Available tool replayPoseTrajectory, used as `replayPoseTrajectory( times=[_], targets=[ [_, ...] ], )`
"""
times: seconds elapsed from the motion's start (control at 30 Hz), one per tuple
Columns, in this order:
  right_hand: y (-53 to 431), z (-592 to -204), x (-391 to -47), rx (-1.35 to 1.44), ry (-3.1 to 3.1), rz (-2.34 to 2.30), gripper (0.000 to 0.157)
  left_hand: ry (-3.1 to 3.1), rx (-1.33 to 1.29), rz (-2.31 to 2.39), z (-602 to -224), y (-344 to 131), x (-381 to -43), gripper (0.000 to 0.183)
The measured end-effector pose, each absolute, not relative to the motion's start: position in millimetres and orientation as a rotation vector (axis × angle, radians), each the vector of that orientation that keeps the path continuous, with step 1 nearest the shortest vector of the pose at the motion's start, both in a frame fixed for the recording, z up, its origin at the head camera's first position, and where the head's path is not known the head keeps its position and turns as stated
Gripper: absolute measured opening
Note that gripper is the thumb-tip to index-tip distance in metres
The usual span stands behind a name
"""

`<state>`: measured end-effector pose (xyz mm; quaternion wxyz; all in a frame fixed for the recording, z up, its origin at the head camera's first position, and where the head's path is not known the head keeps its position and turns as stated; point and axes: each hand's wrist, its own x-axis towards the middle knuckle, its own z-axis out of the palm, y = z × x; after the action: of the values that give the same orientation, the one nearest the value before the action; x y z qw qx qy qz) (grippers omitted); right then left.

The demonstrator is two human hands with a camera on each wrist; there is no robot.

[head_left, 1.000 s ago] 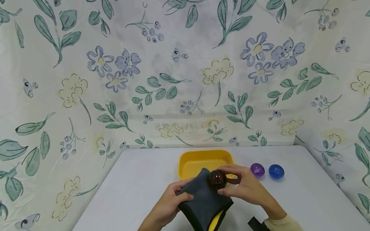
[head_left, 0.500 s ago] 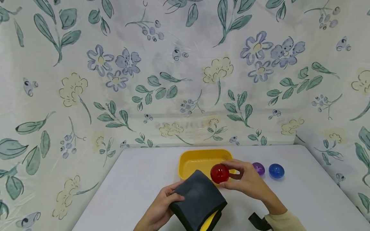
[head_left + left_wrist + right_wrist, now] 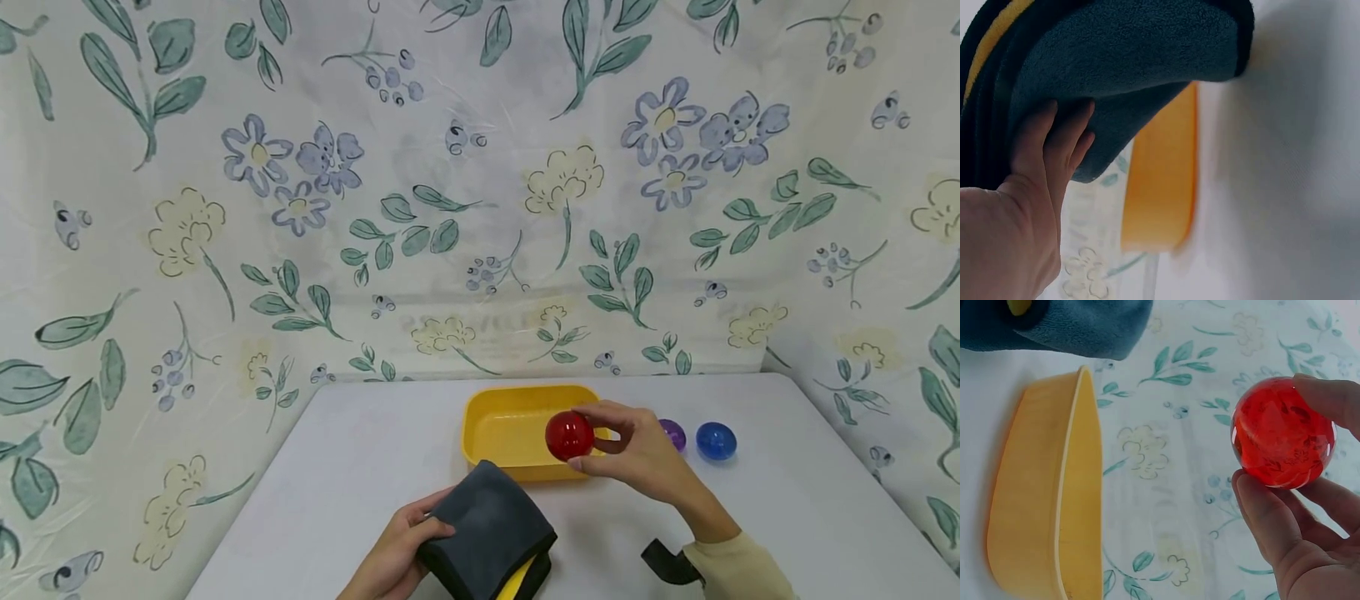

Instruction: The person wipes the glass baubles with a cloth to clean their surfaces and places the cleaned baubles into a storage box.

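Between the thumb and fingers of my right hand [image 3: 636, 450] is a clear red ball [image 3: 569, 436], held up in front of the yellow tray [image 3: 498, 472] in the head view. The right wrist view shows the see-through red ball [image 3: 1284, 432] pinched at its edges. My left hand [image 3: 401, 546] grips a folded cloth [image 3: 491, 525], dark grey-blue with black edging and a yellow inner side, nearer the front of the table. In the left wrist view the fingers lie along the cloth [image 3: 1129, 50], and its folds hide the thumb.
A purple ball [image 3: 673, 434], partly behind the right hand, and a blue ball [image 3: 716, 441] sit on the white table [image 3: 360, 450] right of the tray. A floral sheet [image 3: 480, 250] hangs behind. A black strap [image 3: 667, 563] is by the right wrist.
The red ball was against the cloth, looking dark; my right hand has lifted it away, up toward the tray. My left hand has drawn the cloth down and left.
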<state>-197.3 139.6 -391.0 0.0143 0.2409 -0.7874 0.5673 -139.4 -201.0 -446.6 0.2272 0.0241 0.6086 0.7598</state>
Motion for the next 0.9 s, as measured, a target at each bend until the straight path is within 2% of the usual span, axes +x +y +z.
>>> replayPoseTrajectory(
  times=[0.9],
  targets=[
    [116.2,-386.0,-239.2,0.704,-2.458,1.805,0.060,1.779,-0.120,2.061,-476.4,-230.7,-139.9,0.078]
  ],
)
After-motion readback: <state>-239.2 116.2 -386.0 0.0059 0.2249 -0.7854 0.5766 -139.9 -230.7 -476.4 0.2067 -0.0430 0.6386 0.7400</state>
